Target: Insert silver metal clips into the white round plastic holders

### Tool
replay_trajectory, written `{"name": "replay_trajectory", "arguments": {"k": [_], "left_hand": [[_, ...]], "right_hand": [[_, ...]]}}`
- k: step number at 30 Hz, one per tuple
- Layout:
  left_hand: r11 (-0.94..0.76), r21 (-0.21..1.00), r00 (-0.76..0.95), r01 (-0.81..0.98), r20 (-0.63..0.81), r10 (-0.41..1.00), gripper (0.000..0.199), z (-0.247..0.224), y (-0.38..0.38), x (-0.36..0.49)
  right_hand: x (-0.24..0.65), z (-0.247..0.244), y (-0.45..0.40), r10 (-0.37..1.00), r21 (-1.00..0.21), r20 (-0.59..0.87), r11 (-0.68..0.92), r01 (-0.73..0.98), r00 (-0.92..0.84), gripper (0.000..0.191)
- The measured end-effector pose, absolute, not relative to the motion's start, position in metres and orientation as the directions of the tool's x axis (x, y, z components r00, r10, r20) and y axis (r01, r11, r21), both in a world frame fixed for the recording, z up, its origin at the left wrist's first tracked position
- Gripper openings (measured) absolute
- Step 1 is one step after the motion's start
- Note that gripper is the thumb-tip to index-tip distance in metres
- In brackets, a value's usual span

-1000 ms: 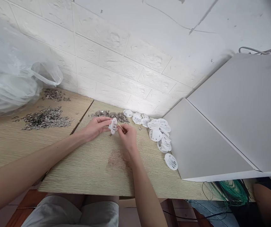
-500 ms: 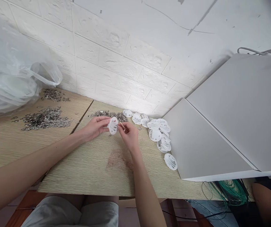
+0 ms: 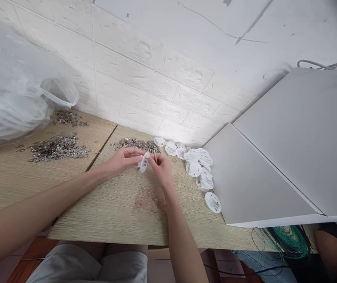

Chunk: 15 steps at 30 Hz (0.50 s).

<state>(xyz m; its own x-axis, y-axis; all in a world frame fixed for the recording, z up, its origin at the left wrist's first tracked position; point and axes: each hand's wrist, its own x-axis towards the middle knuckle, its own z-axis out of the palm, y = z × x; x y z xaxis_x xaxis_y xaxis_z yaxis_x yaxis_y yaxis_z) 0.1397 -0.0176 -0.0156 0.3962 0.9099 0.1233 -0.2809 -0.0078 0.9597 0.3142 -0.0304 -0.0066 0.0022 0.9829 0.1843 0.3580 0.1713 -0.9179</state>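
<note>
Over the wooden table, my left hand [image 3: 126, 159] grips a round white plastic disc [image 3: 144, 162] by its left side, with the disc tilted nearly edge-on. My right hand [image 3: 162, 169] is closed around a thin tan stick [image 3: 155, 156], its fingertips close to the disc's right side. Behind both hands lies a heap of small metal pieces [image 3: 131, 144]. Several similar white discs [image 3: 193, 169] lie in a curved row to the right of my right hand.
Two more metal heaps [image 3: 58, 147] lie on the left, below a clear plastic bag [image 3: 12, 90]. A large grey-white box [image 3: 262, 169] stands at the right. Green wires [image 3: 289, 240] and part of another person [image 3: 332, 251] show at lower right.
The disc in my left hand has turned from facing the camera to nearly edge-on and moved slightly right. My right hand keeps the stick beside it, now more upright.
</note>
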Motion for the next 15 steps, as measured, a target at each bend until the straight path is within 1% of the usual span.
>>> {"name": "replay_trajectory", "arguments": {"k": [6,9,15], "left_hand": [[0.026,0.944,0.365,-0.328,0.101,0.925,0.031,-0.0159,-0.0184,0.1417],[0.022,0.941,0.37,-0.338,0.112,0.922,0.028,-0.0157,-0.0187,0.1421],[-0.055,0.964,0.354,-0.26,0.149,0.923,0.028,-0.0149,-0.0207,0.1423]], "right_hand": [[0.3097,-0.0102,-0.0286,0.986,-0.942,0.167,0.155,0.297,0.016,0.024],[0.308,-0.0109,-0.029,0.985,-0.945,0.166,0.148,0.292,0.036,0.023],[0.3049,-0.013,-0.0299,0.987,-0.962,0.137,0.112,0.249,0.087,0.023]]}}
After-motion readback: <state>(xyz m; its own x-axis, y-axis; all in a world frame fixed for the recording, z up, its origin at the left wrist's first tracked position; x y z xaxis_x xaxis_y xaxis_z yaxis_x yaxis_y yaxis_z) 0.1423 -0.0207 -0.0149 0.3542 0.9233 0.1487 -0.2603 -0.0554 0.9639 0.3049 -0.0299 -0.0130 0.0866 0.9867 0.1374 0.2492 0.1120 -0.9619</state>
